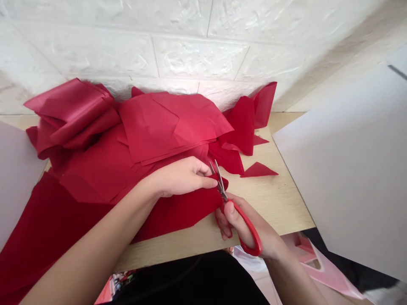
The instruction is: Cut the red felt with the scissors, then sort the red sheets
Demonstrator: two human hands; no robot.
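My left hand (pixel 187 176) pinches the edge of a dark red velvety cloth (pixel 181 209) between thumb and fingers. That cloth spreads over the front of the wooden table and off to the lower left. In my right hand (pixel 240 220) is a pair of scissors with red handles (pixel 252 237). Its blades (pixel 220 180) are parted and point away from me, with the cloth's edge at them beside my left thumb. Behind my left hand lies a heap of red sheets (pixel 171 123) with a smooth, slightly shiny face.
Small red triangular scraps (pixel 260 170) lie on the wooden table (pixel 270 203) right of the heap. A white brick-patterned wall (pixel 197 55) stands behind. White panels rise at the right (pixel 346 161) and left (pixel 15 169). A pink plastic thing (pixel 330 275) is below the table's right side.
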